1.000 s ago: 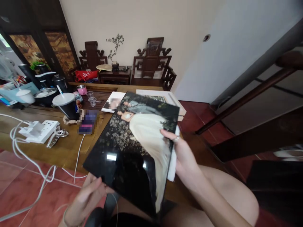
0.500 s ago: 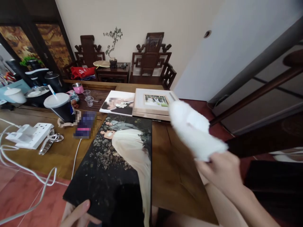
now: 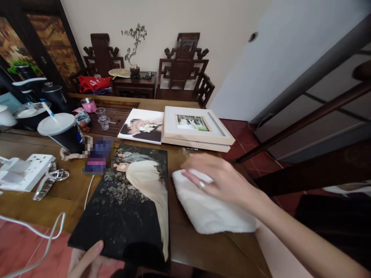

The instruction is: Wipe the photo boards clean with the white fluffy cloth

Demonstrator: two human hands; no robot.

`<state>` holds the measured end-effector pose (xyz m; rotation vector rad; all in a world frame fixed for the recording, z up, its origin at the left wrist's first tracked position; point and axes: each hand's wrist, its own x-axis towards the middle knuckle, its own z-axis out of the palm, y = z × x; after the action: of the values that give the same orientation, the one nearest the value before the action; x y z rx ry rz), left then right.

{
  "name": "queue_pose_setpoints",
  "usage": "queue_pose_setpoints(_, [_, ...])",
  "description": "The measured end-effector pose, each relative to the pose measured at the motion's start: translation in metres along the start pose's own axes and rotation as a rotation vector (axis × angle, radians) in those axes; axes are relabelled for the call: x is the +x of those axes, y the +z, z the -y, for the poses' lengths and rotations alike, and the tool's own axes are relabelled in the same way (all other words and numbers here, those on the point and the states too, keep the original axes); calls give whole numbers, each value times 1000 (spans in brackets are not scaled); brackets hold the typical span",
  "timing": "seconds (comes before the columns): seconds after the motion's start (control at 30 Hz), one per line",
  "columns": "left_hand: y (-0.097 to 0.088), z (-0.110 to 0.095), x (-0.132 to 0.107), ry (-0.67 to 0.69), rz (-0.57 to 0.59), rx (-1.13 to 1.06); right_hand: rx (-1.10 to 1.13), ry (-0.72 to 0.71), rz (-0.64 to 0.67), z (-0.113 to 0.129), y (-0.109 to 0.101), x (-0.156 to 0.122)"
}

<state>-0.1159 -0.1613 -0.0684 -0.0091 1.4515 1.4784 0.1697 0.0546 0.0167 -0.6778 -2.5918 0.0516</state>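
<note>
**Pressing a cloth flat beside a glossy print**

While lying flat on the wooden table (image 3: 203, 247), overhanging its near edge, being steadied from below: the large dark photo print (image 3: 127, 208). Gripping that near edge with the left hand (image 3: 87, 262), thumb on top of the print and fingers apparently tucked under, though hidden, likely so the overhanging end is not tipping off. Resting the right hand (image 3: 220, 179) open, fingers spread and flat, on the white cloth (image 3: 211, 210); pressing rather than clutching, with nothing closed inside the palm. Lying just to the right of the print, close to its long edge without clearly covering it: the cloth, partly folded. Wearing a ring on one finger of the right hand.

Sitting farther back, a second print (image 3: 143, 125) touching a pale wooden picture frame (image 3: 197, 129), apparently stacked on another frame. Crowding the left side: a lidded dark cup with a straw (image 3: 60, 131), a white power strip (image 3: 26, 172) with cables trailing off the edge, a metal clip-like thing too small for identifying, a pink cup (image 3: 88, 105), small clear cups.

Showing beyond the table: carved dark wooden chairs (image 3: 182, 69) against a cream wall, a small potted plant (image 3: 133, 50) on a side stand, red tiled floor (image 3: 20, 247), a dark stair rail (image 3: 304, 116) running down on the right.
</note>
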Motion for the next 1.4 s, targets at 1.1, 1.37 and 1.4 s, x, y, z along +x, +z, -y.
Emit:
queue_pose_setpoints(1.1, [110,-59,59,172,271,-147,-595,-258,225,-100,83,173])
queue_pose_setpoints(1.37, [165,-64,96,146,215,-47,-607,-221,124,-71,94,151])
queue_pose_setpoints(1.4, [172,-65,100,143,221,-35,-649,-229,105,-68,97,147])
